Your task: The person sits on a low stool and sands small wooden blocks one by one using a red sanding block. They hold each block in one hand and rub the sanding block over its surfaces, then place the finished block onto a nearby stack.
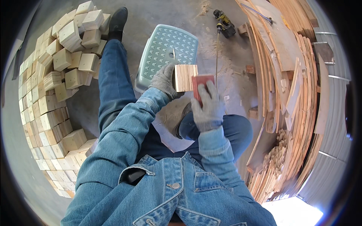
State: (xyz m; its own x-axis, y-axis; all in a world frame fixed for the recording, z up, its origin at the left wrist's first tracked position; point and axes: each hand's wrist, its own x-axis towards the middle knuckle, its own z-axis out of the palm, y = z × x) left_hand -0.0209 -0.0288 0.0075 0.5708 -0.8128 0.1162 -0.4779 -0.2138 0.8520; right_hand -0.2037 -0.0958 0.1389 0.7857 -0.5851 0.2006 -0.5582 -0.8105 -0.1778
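A square block of layered plywood (186,78) is held up in front of me, its striped edges facing up. My left hand (164,81), in a grey glove, grips it from its left side. In my right hand (208,106), gloved too, is a reddish sanding block (201,83), pressed under the fingers. The sanding block meets the right edge of the plywood block. Just beyond both hands stands a pale green plastic step stool (166,41) with a studded top and a slot in its middle.
To the left rises a large stack of similar wooden blocks (49,105), some loose on top. A yellow and black cordless drill (224,24) with a long bit lies on the floor ahead. Long boards and plywood strips (301,98) are piled on the right, with a bundle of offcuts (269,169) nearer.
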